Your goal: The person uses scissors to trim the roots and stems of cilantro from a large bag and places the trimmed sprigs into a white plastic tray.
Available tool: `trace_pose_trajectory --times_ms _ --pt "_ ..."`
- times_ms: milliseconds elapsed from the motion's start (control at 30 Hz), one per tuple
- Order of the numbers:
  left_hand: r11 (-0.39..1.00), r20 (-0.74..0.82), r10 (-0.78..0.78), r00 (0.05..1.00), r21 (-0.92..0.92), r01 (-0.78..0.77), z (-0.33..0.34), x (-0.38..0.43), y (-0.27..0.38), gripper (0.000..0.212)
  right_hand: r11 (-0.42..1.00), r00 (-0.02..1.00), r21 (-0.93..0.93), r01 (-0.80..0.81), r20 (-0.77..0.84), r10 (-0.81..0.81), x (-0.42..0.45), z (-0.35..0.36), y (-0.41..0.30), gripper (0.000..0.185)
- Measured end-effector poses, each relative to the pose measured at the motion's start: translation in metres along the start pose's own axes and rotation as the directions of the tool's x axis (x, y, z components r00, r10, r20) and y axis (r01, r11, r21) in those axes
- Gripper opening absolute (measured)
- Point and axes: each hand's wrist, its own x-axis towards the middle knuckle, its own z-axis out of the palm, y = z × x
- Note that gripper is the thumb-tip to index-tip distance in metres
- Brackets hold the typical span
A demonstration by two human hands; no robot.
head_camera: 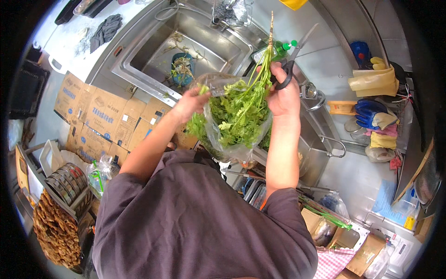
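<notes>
My right hand (284, 90) holds a leafy herb plant, likely coriander (263, 69), with its long pale root pointing up and its leaves hanging down. The same hand has black-handled scissors (288, 69) hooked on it, their blades pointing up and away. My left hand (190, 104), slightly blurred, pinches a small pale green leaf piece (204, 90). Below and between both hands is a clear plastic bag (213, 123) full of green herbs (237, 122). Its open mouth faces up.
A steel sink (209, 45) lies ahead, with a blue basket (182, 83) of roots and trimmings. A green-capped bottle (280, 48) stands behind my right hand. Flattened cardboard (101, 111) covers the floor at left. Faucets (315, 99) and hanging gloves (371, 113) are at right.
</notes>
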Motion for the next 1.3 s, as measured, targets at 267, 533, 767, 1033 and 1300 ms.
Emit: trace_pose_trajectory --times_ms 267,533,767,1033,1300 --pt "0.939 -0.024 0.343 0.939 0.005 -0.343 0.006 -0.061 0.152 0.023 0.978 0.98 0.117 -0.171 0.118 0.157 0.015 0.051 0.034 0.017" --pt "0.892 0.013 0.451 0.892 -0.012 -0.451 0.006 -0.08 0.175 0.026 0.985 0.999 -0.171 0.002 0.047 0.006 -0.012 0.154 0.053 0.025" --pt "0.787 -0.093 0.515 0.852 -0.343 -0.513 -0.028 -0.086 0.168 0.021 0.96 0.968 -0.275 -0.059 0.218 0.122 -0.011 0.18 0.06 0.021" --pt "0.664 0.014 0.472 0.882 -0.664 -0.344 -0.079 -0.085 0.16 0.026 0.978 0.968 -0.2 0.064 0.25 -0.012 -0.048 0.168 0.046 0.019" --pt "0.553 0.078 0.555 0.828 -0.779 -0.297 -0.084 -0.073 0.157 0.026 0.985 0.962 -0.167 0.04 0.271 0.007 -0.081 0.143 0.035 0.021"
